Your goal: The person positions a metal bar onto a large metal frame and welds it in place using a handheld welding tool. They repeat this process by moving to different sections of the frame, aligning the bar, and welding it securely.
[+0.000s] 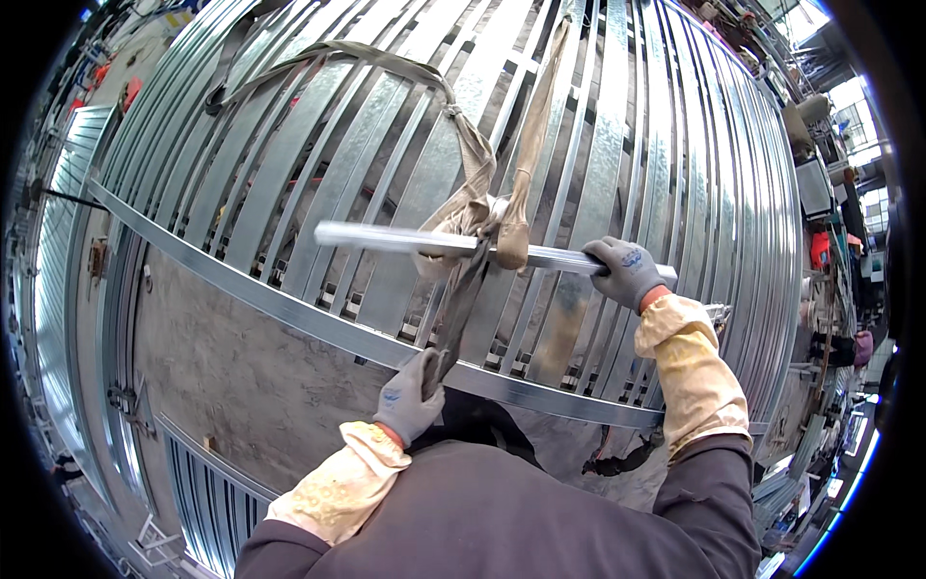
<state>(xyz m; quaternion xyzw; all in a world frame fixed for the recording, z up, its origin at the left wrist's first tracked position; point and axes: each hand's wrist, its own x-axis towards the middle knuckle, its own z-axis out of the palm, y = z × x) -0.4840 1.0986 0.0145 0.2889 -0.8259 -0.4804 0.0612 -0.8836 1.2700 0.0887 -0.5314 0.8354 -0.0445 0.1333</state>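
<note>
My right hand (627, 272), in a grey glove, is closed around one end of a straight silver metal bar (559, 258). The bar runs leftward through a bundle of beige webbing sling (473, 217), and its far end is blurred. Gloved the same way, my left hand (412, 398) grips a dark strap (461, 314) that comes down from the bundle. One beige sling leg rises from there toward the top. Another strap (371, 56) curves off to the upper left over the slats. Beneath it all lies a large frame of galvanised metal slats (482, 72).
A long metal edge rail (299, 311) borders the slatted frame nearest me, with grey concrete floor (217, 338) in front. More metal panels (68, 318) stand at the left, and a ribbed stack (207, 492) lies lower left. A person (844, 347) shows at the far right, among clutter.
</note>
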